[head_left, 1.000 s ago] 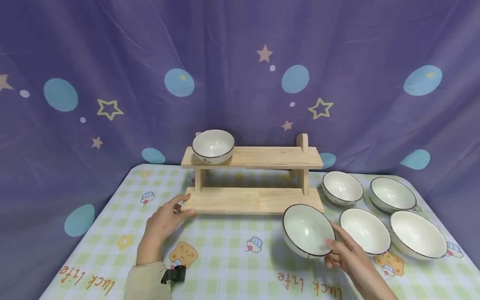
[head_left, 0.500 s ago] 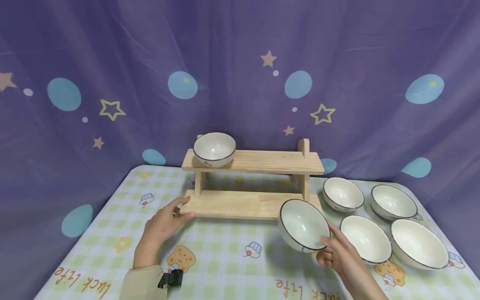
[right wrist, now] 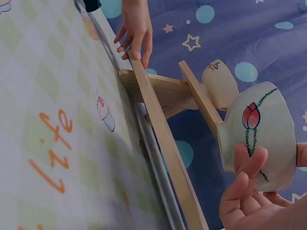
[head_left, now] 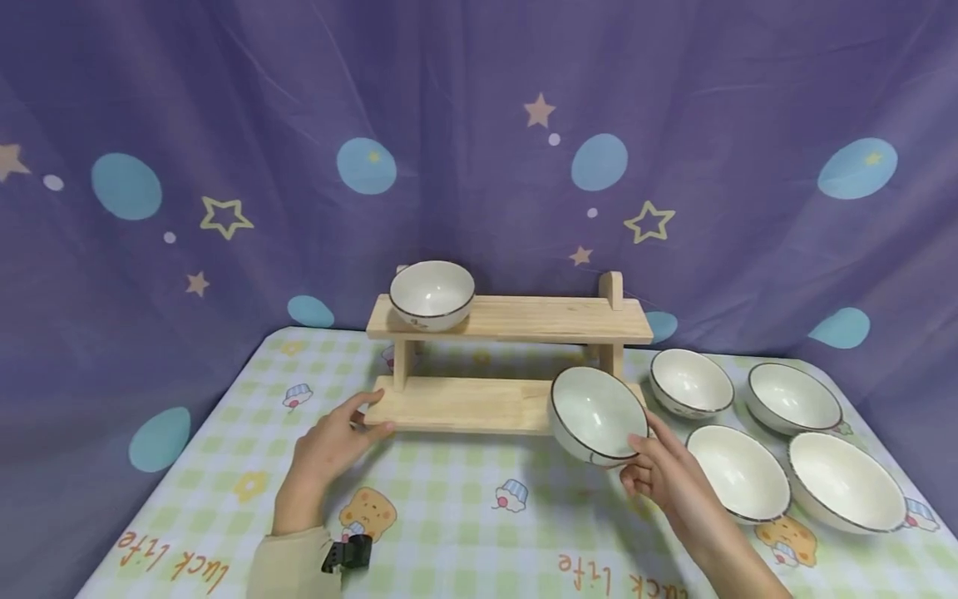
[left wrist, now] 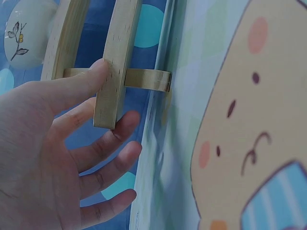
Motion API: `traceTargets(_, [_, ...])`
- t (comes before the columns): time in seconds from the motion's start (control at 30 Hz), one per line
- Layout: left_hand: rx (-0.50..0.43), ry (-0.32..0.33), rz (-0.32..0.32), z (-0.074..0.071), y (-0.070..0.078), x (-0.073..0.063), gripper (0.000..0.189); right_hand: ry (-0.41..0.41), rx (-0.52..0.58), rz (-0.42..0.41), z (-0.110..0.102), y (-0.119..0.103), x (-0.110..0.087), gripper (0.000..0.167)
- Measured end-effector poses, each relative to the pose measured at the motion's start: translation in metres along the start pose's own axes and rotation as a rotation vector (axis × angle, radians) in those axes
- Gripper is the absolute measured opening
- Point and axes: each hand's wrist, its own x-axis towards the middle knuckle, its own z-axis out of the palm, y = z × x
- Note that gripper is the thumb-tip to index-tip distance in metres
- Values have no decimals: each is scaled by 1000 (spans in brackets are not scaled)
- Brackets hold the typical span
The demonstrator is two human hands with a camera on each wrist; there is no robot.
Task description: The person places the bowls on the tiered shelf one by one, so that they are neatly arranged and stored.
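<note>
My right hand (head_left: 666, 462) holds a pale green bowl (head_left: 595, 416) with a dark rim, thumb at the rim and fingers underneath. The bowl is tilted toward me and overlaps the right end of the lower shelf. A red flower is painted on its outside (right wrist: 261, 129) in the right wrist view. My left hand (head_left: 333, 449) grips the left end of the two-tier wooden rack (head_left: 456, 403), thumb on one face and fingers at the other, as the left wrist view (left wrist: 72, 158) shows. A white bowl (head_left: 432, 291) stands on the upper shelf at the left.
To the right of the rack stand several bowls: a small white one (head_left: 690, 384), a pale green one (head_left: 793, 398), a white one (head_left: 737, 472) and a wide white one (head_left: 846, 482). A checked cloth (head_left: 449, 541) covers the table; a purple curtain (head_left: 464, 166) hangs behind.
My right hand has carried the pale green bowl up and to the left, toward the lower shelf. The left hand keeps its grip on the rack's end.
</note>
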Motion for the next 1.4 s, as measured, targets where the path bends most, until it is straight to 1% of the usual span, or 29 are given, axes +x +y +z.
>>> traceTargets(0.1, [-5, -5, -17, -3, 1, 1, 74, -10, 10, -30, 7, -5, 5, 68])
traceTargets(0.23, [-4, -12, -34, -4, 2, 2, 74, 1, 18, -50, 16, -10, 10, 68])
traceTargets(0.4, [9, -15, -28, -2, 3, 2, 74, 16, 5, -72, 22, -13, 12, 67])
traceTargets(0.7, [28, -3, -16, -2, 4, 2, 73, 18, -30, -77, 28, -23, 19, 67])
traceTargets(0.77, [31, -6, -10, -2, 4, 2, 74, 17, -25, -72, 31, -25, 22, 68])
traceTargets(0.97, [47, -13, -22, -2, 2, 1, 77, 21, -1, -53, 39, -32, 30, 70])
traceTargets(1.17, [85, 18, -13, -2, 3, 0, 77, -3, 36, -78, 45, -36, 38, 68])
traceTargets(1.27, [87, 19, -11, -1, 4, 0, 77, -9, 42, -91, 46, -38, 41, 69])
traceTargets(1.4, [81, 15, -10, -1, 4, 1, 77, 4, 53, -94, 49, -41, 45, 68])
